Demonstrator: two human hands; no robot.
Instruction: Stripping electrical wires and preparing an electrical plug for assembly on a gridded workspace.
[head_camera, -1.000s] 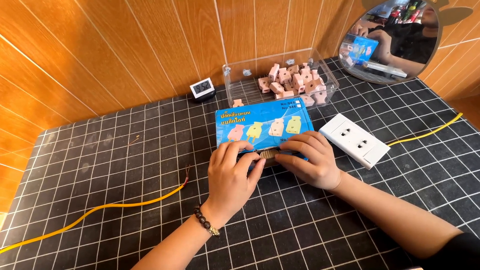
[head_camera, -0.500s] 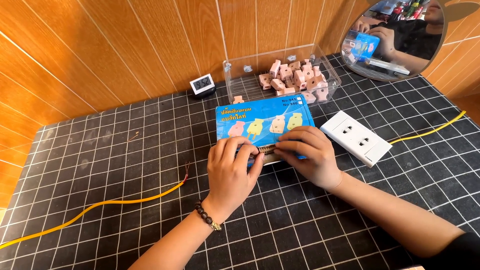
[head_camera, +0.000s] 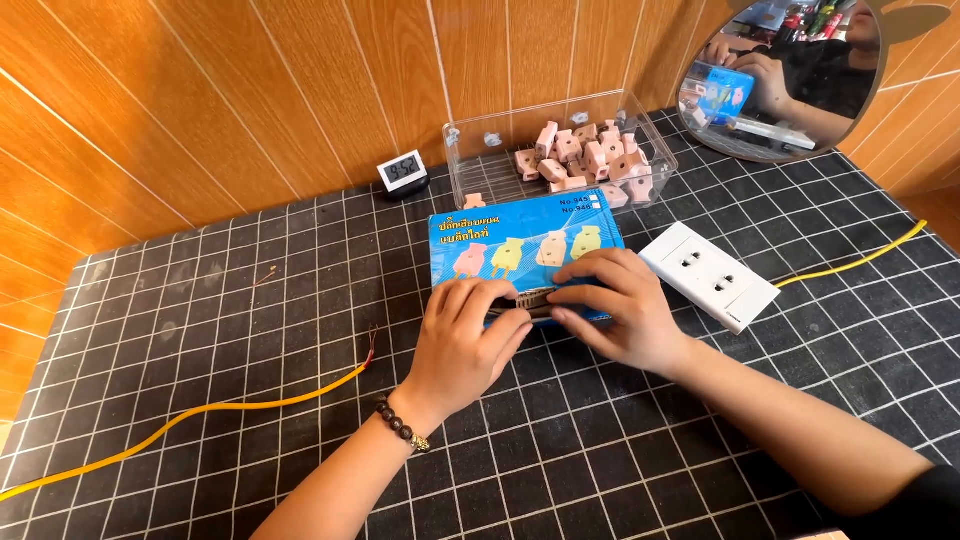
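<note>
A: What's on the table (head_camera: 200, 330)?
B: A round mirror (head_camera: 800, 80), a clear bin (head_camera: 470, 150) of pink plugs (head_camera: 590, 160), then a blue box (head_camera: 525, 245), lying flat mid-table beside a white socket plate (head_camera: 708, 275).
A: And the hands?
B: The left hand (head_camera: 465, 335) and right hand (head_camera: 615, 305) both pinch the box's near flap. It looks barely parted, so opening seems just begun, nothing out. A yellow wire (head_camera: 200, 420) lies untouched.

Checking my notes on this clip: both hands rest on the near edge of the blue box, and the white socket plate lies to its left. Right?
Not quite. The head view shows the white socket plate to the right of the blue box. Both the left hand and right hand do rest on its near edge.
</note>
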